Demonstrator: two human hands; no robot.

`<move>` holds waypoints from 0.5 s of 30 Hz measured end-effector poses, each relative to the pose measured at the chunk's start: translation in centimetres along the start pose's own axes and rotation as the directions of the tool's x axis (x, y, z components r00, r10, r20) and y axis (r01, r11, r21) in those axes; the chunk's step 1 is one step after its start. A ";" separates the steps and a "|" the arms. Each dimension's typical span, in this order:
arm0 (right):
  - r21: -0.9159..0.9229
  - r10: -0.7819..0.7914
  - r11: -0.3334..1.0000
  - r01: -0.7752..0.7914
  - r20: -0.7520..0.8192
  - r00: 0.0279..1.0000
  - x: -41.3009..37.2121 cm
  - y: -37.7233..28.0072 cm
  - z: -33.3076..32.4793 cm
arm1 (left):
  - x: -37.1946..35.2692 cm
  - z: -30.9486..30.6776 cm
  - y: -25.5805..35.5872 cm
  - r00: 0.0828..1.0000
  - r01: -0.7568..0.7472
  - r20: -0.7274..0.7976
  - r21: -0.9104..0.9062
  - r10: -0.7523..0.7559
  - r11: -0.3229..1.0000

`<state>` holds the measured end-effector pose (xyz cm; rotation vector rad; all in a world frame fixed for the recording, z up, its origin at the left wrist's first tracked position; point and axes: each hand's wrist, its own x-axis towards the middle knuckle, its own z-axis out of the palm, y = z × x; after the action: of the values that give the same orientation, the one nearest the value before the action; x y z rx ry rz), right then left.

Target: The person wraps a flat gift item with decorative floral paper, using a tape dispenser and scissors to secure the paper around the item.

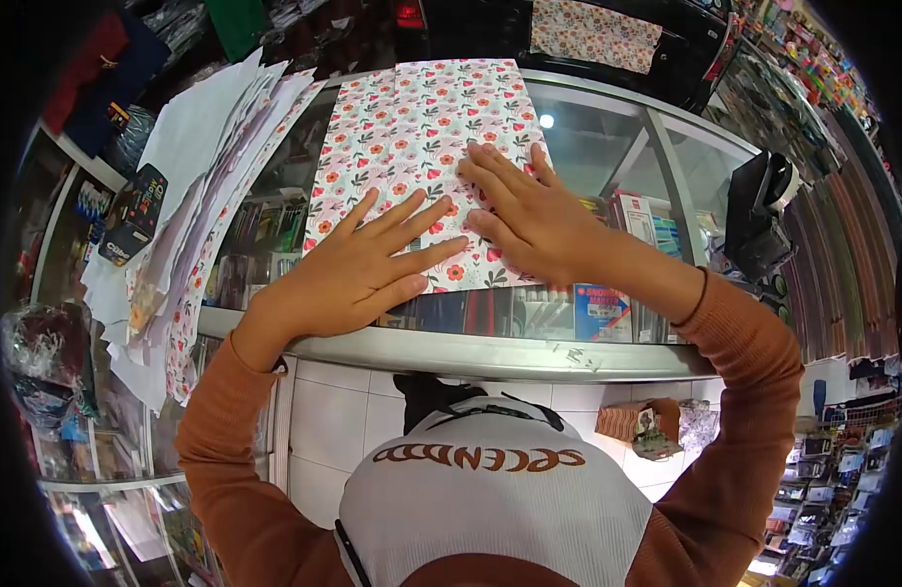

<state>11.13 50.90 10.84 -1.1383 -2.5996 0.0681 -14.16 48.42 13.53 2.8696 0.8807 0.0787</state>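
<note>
Pressing flat on floral-print paper [427, 117], both hands lie open on it, fingers extended, clenching nothing. Left hand [348, 264] is at the sheet's 7 o'clock, fingers spread, thumb near the bottom edge. Right hand [539, 220] is at its 4 o'clock, fingers angled toward 10 o'clock. Paper sits on the glass-topped bench [490, 358], at 12 o'clock of the view; a seam or overlap shows near its top edge.

Writing: dark box [133, 215] at 9 o'clock, beside the loose paper stack [192, 137], reads "CUBE", other word unclear. Blue-and-red label [604, 315] under the glass, at 4 o'clock from the paper, seems to read "SNOWMAN MARKER", smaller print illegible. White shirt front [490, 514] at 6 o'clock has brown lettering [480, 457], upside down in view, ends roughly "ENDOO", first letters uncertain. Black object [764, 201] at 2 o'clock on the bench, no readable brand.
</note>
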 end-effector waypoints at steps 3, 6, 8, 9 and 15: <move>-0.061 -0.008 0.998 0.009 0.015 1.000 0.0 0.1 0.1 | 0.0 0.0 0.0 1.000 0.012 0.022 0.003 -0.012 1.000; -0.052 0.035 0.998 -0.035 -0.006 0.999 0.2 0.2 0.3 | 0.0 -0.1 0.2 0.999 0.034 0.018 -0.009 -0.034 0.999; -0.077 0.063 0.995 -0.063 -0.003 0.998 0.3 0.0 0.3 | 0.1 0.1 0.2 0.998 0.061 -0.012 -0.056 -0.062 0.997; -0.085 0.078 0.993 -0.078 -0.004 0.997 0.4 -0.2 0.4 | 0.0 0.1 0.1 0.997 0.076 -0.024 -0.078 -0.078 0.994; -0.092 0.006 0.996 -0.010 -0.049 0.999 0.2 0.0 0.5 | 0.0 -0.4 -0.1 0.987 0.078 -0.109 -0.337 -0.121 0.938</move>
<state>10.89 51.05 10.45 -1.1668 -2.5792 -0.0774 -14.30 48.52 13.89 2.5242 0.9332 0.3680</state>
